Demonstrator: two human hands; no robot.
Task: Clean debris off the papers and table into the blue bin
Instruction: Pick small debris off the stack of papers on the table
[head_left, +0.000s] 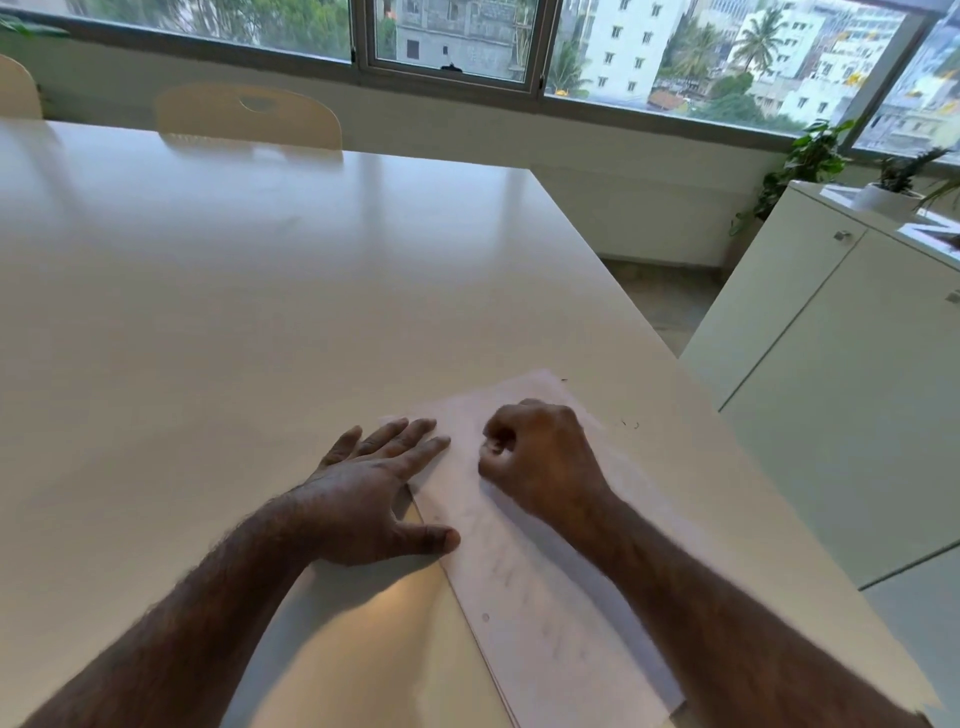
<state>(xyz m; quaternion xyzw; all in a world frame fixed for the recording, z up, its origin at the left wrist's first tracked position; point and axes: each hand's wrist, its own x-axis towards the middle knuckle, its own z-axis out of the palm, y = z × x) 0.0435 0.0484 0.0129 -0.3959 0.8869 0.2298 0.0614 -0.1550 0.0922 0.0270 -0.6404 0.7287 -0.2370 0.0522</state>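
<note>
A stack of white papers with faint writing and a punched hole lies at an angle near the right edge of the white table. My left hand lies flat with fingers spread, pressing on the stack's left edge. My right hand rests on the papers with its fingers curled into a fist; whether it holds anything is hidden. A few small dark specks of debris lie on the table just right of the papers. No blue bin is in view.
The table's right edge drops to the floor beside a white cabinet with potted plants on top. A pale chair back stands at the far side, under the windows.
</note>
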